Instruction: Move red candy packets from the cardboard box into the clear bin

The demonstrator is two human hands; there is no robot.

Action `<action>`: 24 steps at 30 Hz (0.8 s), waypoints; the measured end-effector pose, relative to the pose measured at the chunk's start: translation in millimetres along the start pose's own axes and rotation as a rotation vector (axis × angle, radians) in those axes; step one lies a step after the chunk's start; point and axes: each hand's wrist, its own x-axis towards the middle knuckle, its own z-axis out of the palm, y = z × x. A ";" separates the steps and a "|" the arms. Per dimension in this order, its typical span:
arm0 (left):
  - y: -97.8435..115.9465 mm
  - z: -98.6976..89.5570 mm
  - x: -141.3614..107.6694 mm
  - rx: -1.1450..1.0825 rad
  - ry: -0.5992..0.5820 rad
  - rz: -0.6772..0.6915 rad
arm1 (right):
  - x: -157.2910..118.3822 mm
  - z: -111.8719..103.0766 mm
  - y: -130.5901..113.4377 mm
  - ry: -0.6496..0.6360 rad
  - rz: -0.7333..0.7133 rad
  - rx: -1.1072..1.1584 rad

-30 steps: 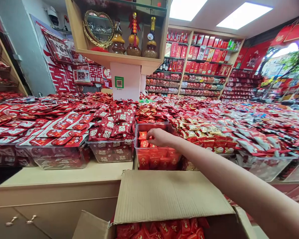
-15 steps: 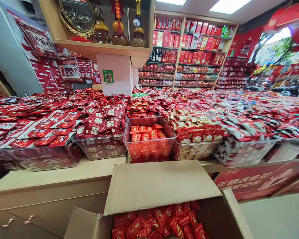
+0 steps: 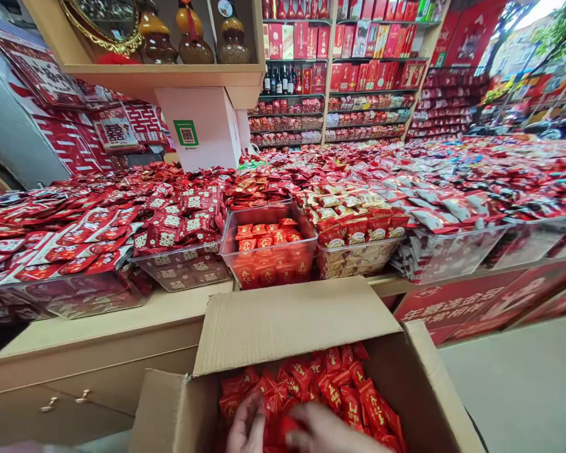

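An open cardboard box (image 3: 297,318) holds many small red packets with gold print (image 3: 351,402). Inside it, low in the picture, my left hand (image 3: 248,425) has its fingers bent around or against red packets. Close by on the right, my right hand (image 3: 318,428) is blurred, its fingers curled at a red packet between the two hands. Which packet each hand holds, if any, is hard to make out. Behind the box stands a clear plastic bin (image 3: 268,251), partly filled with similar red packets in rows.
Bins of maroon packets (image 3: 183,267) and durian packets (image 3: 358,251) flank the clear bin on the counter (image 3: 170,308). Shelves with red boxes (image 3: 372,75) rise at the back. Over the counter hangs a cabinet (image 3: 146,75) with gourd-shaped bottles.
Both my hands have come into view inside the cardboard box. The view has tilted down a little, so the box shows more of its inside.
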 end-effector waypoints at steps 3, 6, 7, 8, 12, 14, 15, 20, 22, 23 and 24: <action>10.1 6.0 -10.2 0.030 -0.141 -0.030 | -3.9 -11.3 -5.4 -0.023 0.021 0.450; 16.4 14.1 -22.2 0.040 -0.287 -0.103 | -12.7 -16.1 -14.3 -0.084 0.004 0.744; 17.2 15.9 -25.0 0.034 -0.315 -0.125 | -15.1 -15.8 -15.2 -0.076 0.020 0.805; 17.6 17.1 -26.9 0.028 -0.331 -0.150 | -17.2 -14.6 -14.6 -0.057 0.050 0.861; 16.3 17.7 -29.1 -0.013 -0.314 -0.210 | -23.4 -6.7 -3.6 -0.015 0.184 1.027; 15.6 18.1 -29.0 -0.045 -0.285 -0.227 | -24.9 -4.6 1.5 -0.035 0.198 1.064; 15.3 18.6 -28.9 -0.066 -0.266 -0.236 | -25.2 -4.4 3.0 -0.038 0.196 1.075; 13.7 19.6 -26.4 -0.214 -0.164 -0.283 | -24.0 -6.0 2.5 -0.034 0.212 1.119; 13.5 18.7 -24.8 -0.257 -0.143 -0.299 | -22.9 -5.6 1.9 -0.027 0.241 1.101; 13.8 18.2 -24.3 -0.270 -0.139 -0.307 | -22.3 -5.0 2.1 -0.016 0.255 1.079; 14.5 17.7 -24.0 -0.279 -0.139 -0.316 | -21.7 -4.3 2.7 -0.001 0.263 1.049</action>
